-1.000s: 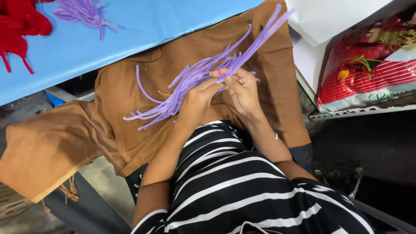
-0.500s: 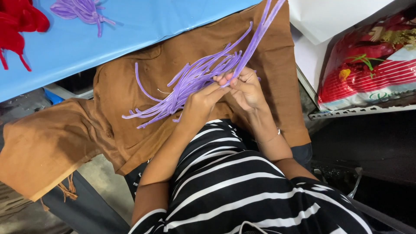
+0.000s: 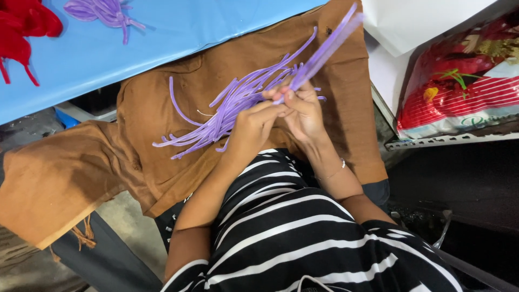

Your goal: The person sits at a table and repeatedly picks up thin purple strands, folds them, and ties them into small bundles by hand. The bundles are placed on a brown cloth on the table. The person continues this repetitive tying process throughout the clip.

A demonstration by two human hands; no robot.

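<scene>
A bundle of purple cords lies across a brown cloth on my lap. My left hand and my right hand meet at the bundle's middle, and both pinch the cords. From my right hand several cords stick up and to the right. The loose ends fan out to the left over the cloth.
A blue table top runs along the top with a purple cord bunch and red pieces on it. At the right, a red and white plastic bag sits on a metal shelf. White sheet lies behind it.
The cords held up at the right have swung slightly, and my hands have shifted a little while staying joined on the bundle.
</scene>
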